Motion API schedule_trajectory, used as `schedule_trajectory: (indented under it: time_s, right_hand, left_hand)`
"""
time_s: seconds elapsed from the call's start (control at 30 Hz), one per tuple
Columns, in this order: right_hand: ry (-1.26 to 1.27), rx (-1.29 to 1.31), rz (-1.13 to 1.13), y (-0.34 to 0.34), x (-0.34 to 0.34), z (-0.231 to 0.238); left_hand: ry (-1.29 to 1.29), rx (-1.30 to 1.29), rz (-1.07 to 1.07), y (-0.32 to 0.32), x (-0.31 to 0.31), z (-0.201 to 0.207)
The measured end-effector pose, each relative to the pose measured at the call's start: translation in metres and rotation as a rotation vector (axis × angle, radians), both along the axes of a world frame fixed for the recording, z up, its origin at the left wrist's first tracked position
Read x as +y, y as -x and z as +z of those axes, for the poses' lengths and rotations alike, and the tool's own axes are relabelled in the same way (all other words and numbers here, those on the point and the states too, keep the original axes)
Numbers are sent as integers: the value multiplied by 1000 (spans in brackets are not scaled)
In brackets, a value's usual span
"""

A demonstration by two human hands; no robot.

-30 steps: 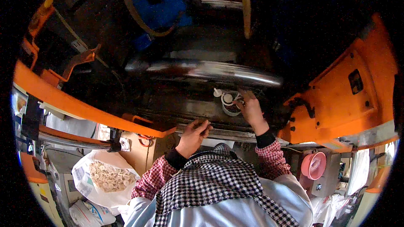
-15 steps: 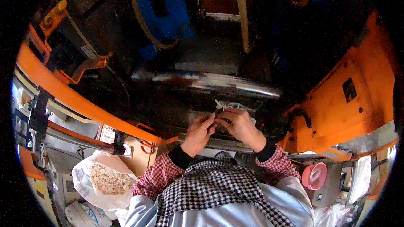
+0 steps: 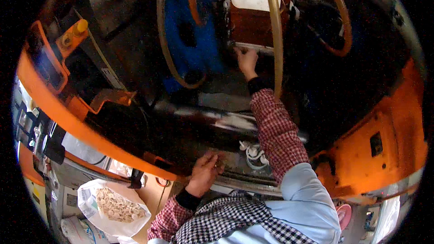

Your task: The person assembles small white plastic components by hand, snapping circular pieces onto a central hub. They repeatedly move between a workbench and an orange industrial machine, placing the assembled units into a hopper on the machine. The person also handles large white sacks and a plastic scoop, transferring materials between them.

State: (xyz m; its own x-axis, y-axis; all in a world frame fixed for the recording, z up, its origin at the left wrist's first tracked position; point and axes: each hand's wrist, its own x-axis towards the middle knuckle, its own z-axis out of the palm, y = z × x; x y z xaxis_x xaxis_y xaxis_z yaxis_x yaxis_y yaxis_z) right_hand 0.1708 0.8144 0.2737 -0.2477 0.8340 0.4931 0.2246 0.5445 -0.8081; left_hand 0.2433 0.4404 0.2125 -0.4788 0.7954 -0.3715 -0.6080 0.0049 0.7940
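My right hand (image 3: 247,61) is stretched far forward into the machine, beside the right edge of a blue block (image 3: 192,40). Its fingertips are pinched together; whatever they hold is too small to make out. My left hand (image 3: 205,175) stays low near the front ledge, its fingers curled in and partly blurred, and anything inside them is hidden. Between my left hand and my right forearm stands a small round container (image 3: 257,166) with several white plastic-looking pieces (image 3: 251,151) in and beside it.
Yellowish hoses (image 3: 274,31) hang near my right arm. A shiny metal bar (image 3: 230,119) crosses below it. Orange machine panels (image 3: 352,144) flank both sides. At lower left is a white sack (image 3: 88,196) of pale small parts; a pink bucket (image 3: 344,214) stands at lower right.
My hands were together over the ledge; my right hand has moved far forward to the blue block. My left hand stays near the ledge, and the view has tilted up toward the machine.
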Motion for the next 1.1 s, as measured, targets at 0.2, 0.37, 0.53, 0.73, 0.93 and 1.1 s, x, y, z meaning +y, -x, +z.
schedule_trajectory:
  time_s: [0.2, 0.37, 0.53, 0.73, 0.93, 1.1]
  right_hand:
    - [-90, 168, -13, 54, 57, -27]
    - [-95, 154, -50, 66, 48, -22]
    - [-105, 112, -30, 63, 60, -30]
    - [-26, 55, -96, 69, 39, -17]
    - [-222, -26, -113, 79, 28, -31]
    - [100, -18, 88, 70, 96, -53]
  left_hand:
    - [32, 8, 9, 5, -2, -9]
    - [-9, 25, -12, 13, -5, -21]
    - [31, 6, -9, 10, 5, -10]
    - [-5, 244, -11, 10, 7, -20]
    - [67, 177, 49, 13, -1, -18]
    - [212, 219, 14, 16, 5, 2]
